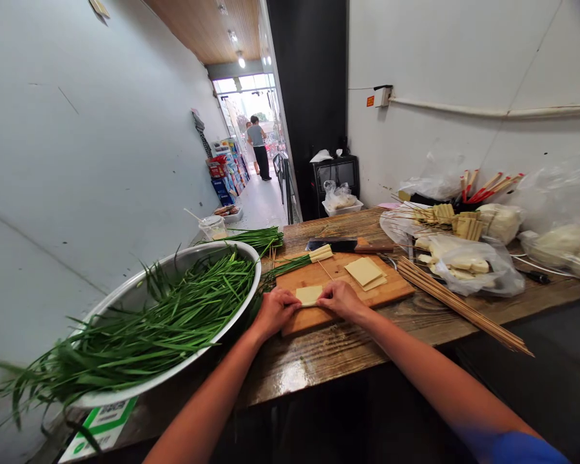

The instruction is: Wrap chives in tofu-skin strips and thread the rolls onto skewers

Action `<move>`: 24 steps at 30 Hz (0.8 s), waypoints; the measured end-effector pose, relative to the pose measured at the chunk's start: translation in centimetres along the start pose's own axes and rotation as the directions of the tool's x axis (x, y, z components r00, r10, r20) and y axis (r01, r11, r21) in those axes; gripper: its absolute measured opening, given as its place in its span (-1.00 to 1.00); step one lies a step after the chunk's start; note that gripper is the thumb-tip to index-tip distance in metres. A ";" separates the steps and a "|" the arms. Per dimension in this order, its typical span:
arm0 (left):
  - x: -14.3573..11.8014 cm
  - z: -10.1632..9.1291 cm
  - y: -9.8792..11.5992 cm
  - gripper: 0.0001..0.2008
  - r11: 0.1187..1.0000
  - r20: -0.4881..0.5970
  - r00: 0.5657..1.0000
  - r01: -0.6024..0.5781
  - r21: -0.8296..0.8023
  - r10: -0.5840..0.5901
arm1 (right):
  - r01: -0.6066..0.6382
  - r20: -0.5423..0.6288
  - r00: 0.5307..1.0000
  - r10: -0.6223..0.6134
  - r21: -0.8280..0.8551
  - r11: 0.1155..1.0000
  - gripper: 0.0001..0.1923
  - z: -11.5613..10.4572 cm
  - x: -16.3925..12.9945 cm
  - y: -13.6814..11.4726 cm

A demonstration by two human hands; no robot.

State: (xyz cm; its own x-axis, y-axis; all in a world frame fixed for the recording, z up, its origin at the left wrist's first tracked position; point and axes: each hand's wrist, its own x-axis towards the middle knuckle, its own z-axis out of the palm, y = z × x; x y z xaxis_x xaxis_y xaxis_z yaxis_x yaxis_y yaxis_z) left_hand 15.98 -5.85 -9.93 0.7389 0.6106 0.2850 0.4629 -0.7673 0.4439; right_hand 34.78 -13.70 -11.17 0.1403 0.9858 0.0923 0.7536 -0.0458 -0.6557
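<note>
A square pale-yellow tofu sheet (309, 294) lies on the wooden cutting board (395, 293). My left hand (276, 310) pinches its near left corner, and my right hand (342, 300) pinches the near right one. The near edge looks folded or rolled over; what is inside I cannot make out. To the right sits a small stack of tofu sheets (363, 270). Behind my hands lie pale rolls (321, 253) with green chives (292, 265) sticking out on the left. A thin skewer (325, 270) slants close to my right fingers.
A large metal basin (257, 274) heaped with long chives (188, 316) stands left. Beyond the board lies a cleaver (332, 245). Bamboo skewers (464, 306) overhang the table's front right edge. Plastic bags with white pieces (468, 264) and skewered rolls (466, 227) sit right. Two people stand far off.
</note>
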 end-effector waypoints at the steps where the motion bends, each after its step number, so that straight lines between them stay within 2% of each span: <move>1: 0.0 0.0 0.1 -0.90 0.999 0.000 0.999 0.040 -0.010 -0.040 | -0.029 0.014 0.999 0.029 -0.004 1.000 -0.82 -0.2 0.0 -0.2; 5: 0.1 0.2 -0.1 -0.90 0.982 -0.005 0.983 0.185 -0.028 -0.185 | -0.052 0.045 0.997 0.057 -0.111 0.992 -0.79 -0.9 0.0 -1.0; 7: 0.1 0.4 -0.2 -0.90 0.979 -0.037 0.979 0.200 -0.040 -0.201 | -0.021 0.047 0.998 0.031 -0.197 0.980 -0.77 -1.0 0.0 -1.3; 9: 0.1 0.7 -0.4 -0.90 0.990 -0.076 0.988 0.136 -0.025 -0.138 | 0.005 0.042 0.999 0.006 -0.276 0.961 -0.75 -0.9 -0.1 -1.7; 12: -0.2 0.7 -0.4 -0.88 0.996 -0.089 0.996 -0.023 0.085 0.030 | 0.036 0.031 0.999 -0.027 -0.342 0.939 -0.73 -0.6 -0.2 -1.9; 16: -0.5 0.2 0.1 -0.79 0.960 -0.030 0.984 -0.163 0.228 0.175 | -0.006 0.009 1.000 0.009 -0.270 0.963 -0.75 -0.3 -0.4 -1.5; 20: -0.4 0.0 0.2 -0.82 0.938 -0.010 0.972 -0.222 0.267 0.233 | -0.093 0.010 0.995 0.098 -0.211 0.973 -0.78 -0.4 -0.2 -1.2; 24: -0.3 0.4 -0.1 -0.79 0.951 0.005 0.978 -0.203 0.235 0.208 | -0.083 0.039 0.995 0.093 -0.214 0.973 -0.81 -0.9 0.1 -1.5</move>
State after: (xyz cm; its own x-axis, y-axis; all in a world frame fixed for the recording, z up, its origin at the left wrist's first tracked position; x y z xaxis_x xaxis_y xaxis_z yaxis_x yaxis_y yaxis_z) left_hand 15.90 -5.98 -10.36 0.8215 0.4369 0.3664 0.4049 -0.8994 0.1646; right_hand 34.20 -13.69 -9.52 0.1849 0.9828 0.0016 0.8594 -0.1609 -0.4853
